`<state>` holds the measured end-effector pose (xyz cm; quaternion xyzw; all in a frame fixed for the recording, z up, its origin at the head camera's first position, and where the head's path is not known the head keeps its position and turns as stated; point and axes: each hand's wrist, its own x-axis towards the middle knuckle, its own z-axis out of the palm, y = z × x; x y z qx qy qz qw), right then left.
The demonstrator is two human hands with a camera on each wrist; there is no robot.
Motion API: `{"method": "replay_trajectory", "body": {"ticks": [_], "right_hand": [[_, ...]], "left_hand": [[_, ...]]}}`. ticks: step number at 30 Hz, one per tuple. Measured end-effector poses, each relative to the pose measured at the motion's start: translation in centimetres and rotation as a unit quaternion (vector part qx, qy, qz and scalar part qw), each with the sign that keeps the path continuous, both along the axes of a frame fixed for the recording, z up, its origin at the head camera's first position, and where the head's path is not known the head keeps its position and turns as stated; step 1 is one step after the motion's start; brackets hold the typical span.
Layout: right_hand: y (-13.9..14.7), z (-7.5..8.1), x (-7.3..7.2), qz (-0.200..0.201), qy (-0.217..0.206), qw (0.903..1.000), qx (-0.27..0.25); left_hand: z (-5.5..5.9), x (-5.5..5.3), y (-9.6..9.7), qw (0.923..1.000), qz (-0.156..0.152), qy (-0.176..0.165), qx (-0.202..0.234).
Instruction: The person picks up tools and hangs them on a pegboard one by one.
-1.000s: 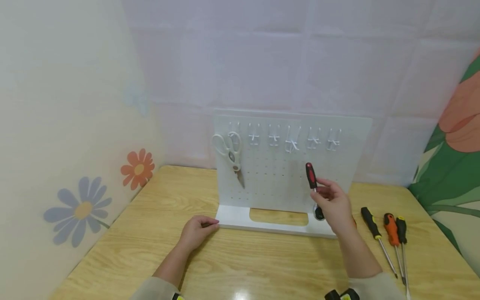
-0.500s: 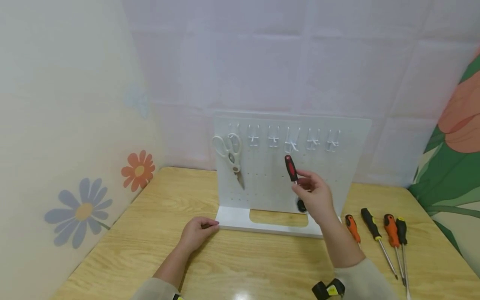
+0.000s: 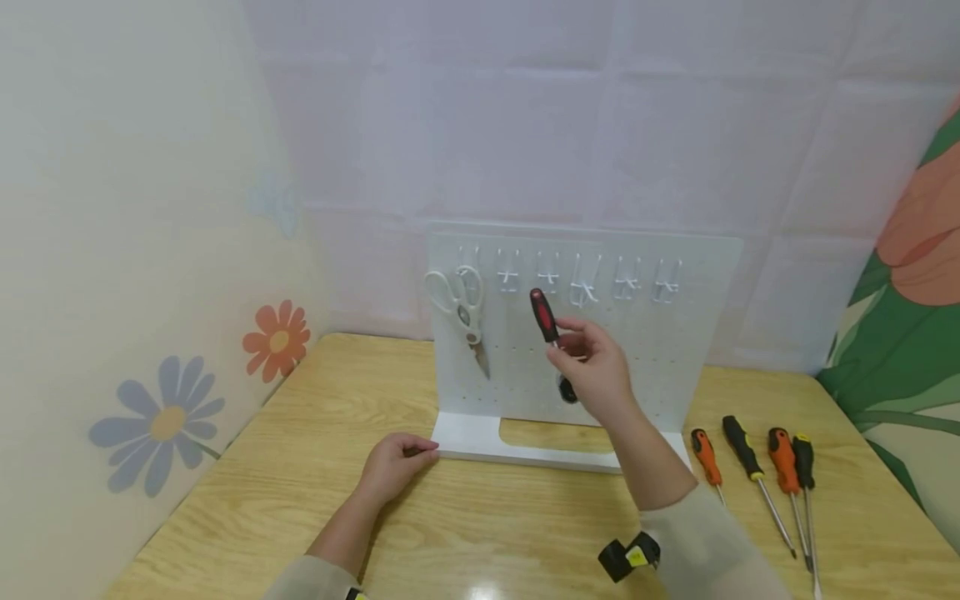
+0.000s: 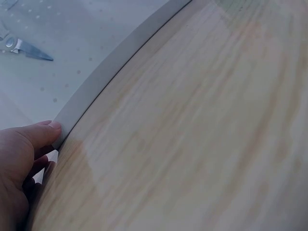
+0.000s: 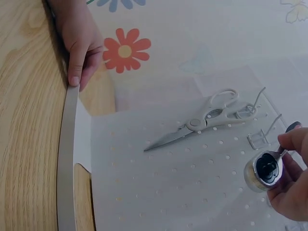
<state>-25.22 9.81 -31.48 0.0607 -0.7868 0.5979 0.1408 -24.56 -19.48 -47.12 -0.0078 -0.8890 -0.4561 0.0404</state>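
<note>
A ratchet wrench (image 3: 544, 317) with a black and red handle is pinched near its metal neck by my right hand (image 3: 596, 367), in front of the white pegboard (image 3: 517, 375). Its handle points up and its round head, with a black centre, hangs below the fingers; the right wrist view shows this ratchet head (image 5: 266, 168) close up. My left hand (image 3: 396, 467) grips the front left corner of the pegboard's base (image 4: 91, 86), thumb on the edge. White-handled scissors (image 3: 465, 312) hang on the leftmost hook, blades down. The wrench is just below the hooks (image 3: 548, 273), apart from them.
Several screwdrivers lie on the wooden table (image 3: 495, 517) right of the pegboard, among them an orange screwdriver (image 3: 705, 454) and a black one (image 3: 742, 446). More hooks (image 3: 626, 279) line the board's upper right. A wall cloth stands behind.
My right hand has moved left and slightly up along the board with the ratchet wrench, from its right side to near the middle. The left hand has stayed at the base corner.
</note>
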Motion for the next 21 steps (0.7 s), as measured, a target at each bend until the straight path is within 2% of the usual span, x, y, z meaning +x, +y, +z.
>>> {"method": "replay_trajectory", "body": {"ticks": [12,21], "right_hand": [[-2.4,1.3,-0.6,0.021,0.0,0.9998,0.001],[-3.2,1.3,-1.1,0.022,0.005,0.9997,0.004]], "left_hand": [[0.0,0.0,0.0,1.0,-0.001,0.0,0.002],[-0.2,-0.1,0.0,1.0,0.0,0.001,0.003]]}}
